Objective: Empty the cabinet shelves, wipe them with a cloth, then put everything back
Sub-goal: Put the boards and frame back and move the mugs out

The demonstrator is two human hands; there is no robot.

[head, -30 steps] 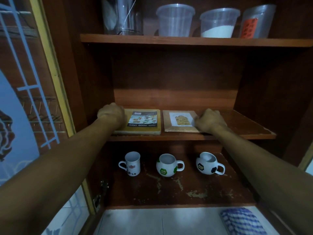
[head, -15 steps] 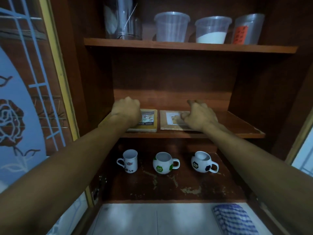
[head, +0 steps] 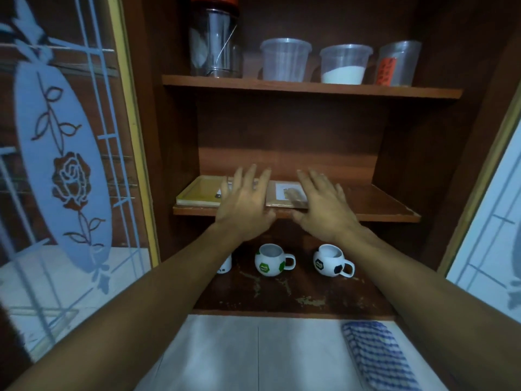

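my left hand (head: 244,204) is spread flat, fingers (head: 238,176) splayed and gripping nothing, in front of the middle shelf (head: 380,198) and over the right part of the yellow tray (head: 198,190); whether the palm touches it i cannot tell; my right hand (head: 321,204) is open the same way, fingers fanned, holding nothing, covering the right edge of the brown flat packet (head: 282,194); the tray and the packet lie flat, side by side on the left half of that shelf, the tray at the left end, the packet just beside it; the right half of the shelf is bare wood; on the top shelf (head: 310,87) stand a tall clear jar (head: 215,43) with a red lid, then a clear plastic tub (head: 285,60), then a tub holding white powder (head: 345,64), then a clear container with a red label (head: 397,63), all upright in a row; on the bottom shelf (head: 296,294), which is scuffed and stained, a round white mug with green patches (head: 270,259) and a football-patterned mug (head: 332,261) stand upright and apart, handles to the right; a third white mug (head: 225,265) peeks out behind my left forearm, mostly hidden; below the cabinet, on the pale counter (head: 239,351), a blue checked cloth (head: 375,354) lies folded at the right; the glass door (head: 64,170) with a frosted rose stands open at my left.
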